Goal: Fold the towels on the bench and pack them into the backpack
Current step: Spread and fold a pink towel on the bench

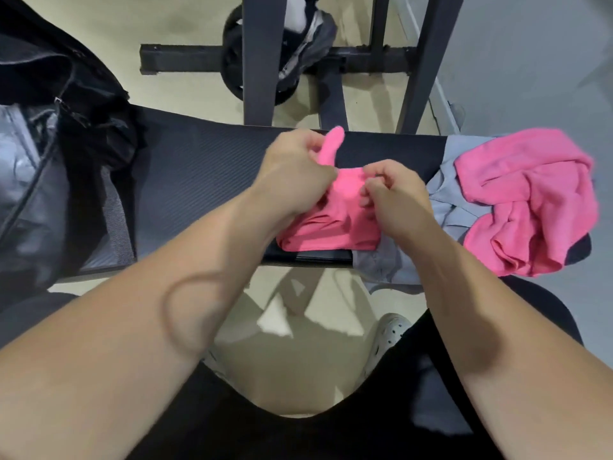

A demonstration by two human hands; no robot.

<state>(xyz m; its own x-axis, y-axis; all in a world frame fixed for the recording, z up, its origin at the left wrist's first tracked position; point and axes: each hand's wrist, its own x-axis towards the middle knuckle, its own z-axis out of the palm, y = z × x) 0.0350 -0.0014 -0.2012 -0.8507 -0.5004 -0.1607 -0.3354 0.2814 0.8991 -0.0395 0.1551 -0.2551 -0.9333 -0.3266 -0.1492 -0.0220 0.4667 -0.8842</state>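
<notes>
Progress stood at an early stage. The pink towel (331, 227) lay bunched on the middle of the table (205, 174), against its near edge, with one narrow corner raised upright at the far side of the cloth. My left grip (298, 171) pinched that raised corner. My right grip (394, 190) pinched the upper edge of the same towel, just beside the left. Both grips were therefore clenched on cloth, neither released. The towel showed loose rolls along its near edge and no flat, squared layers, so I judged the fold as begun and not finished.

To the right, touching the towel in hand, a grey towel (444, 194) lay spread and wrinkled over the end of the table, part of it hanging past the near edge. A second pink towel (527, 194) sat crumpled on top of the grey one. Neither showed any fold.

To the left, well apart from the towels, the backpack (49, 161) rested on the other end of the table with its zip undone and its mouth gaping. No pink cloth was visible inside. The interior was dark and partly out of view, so I could not tell whether anything was packed.

Remaining work, as judged from this layout:
1. Complete the fold on the pink towel.
2. Fold the second pink towel and the grey towel.
3. Load all folded towels into the backpack.

Beyond the table, a rack frame (258, 54) and a weight plate (232, 58) stood on the floor (185, 21).
</notes>
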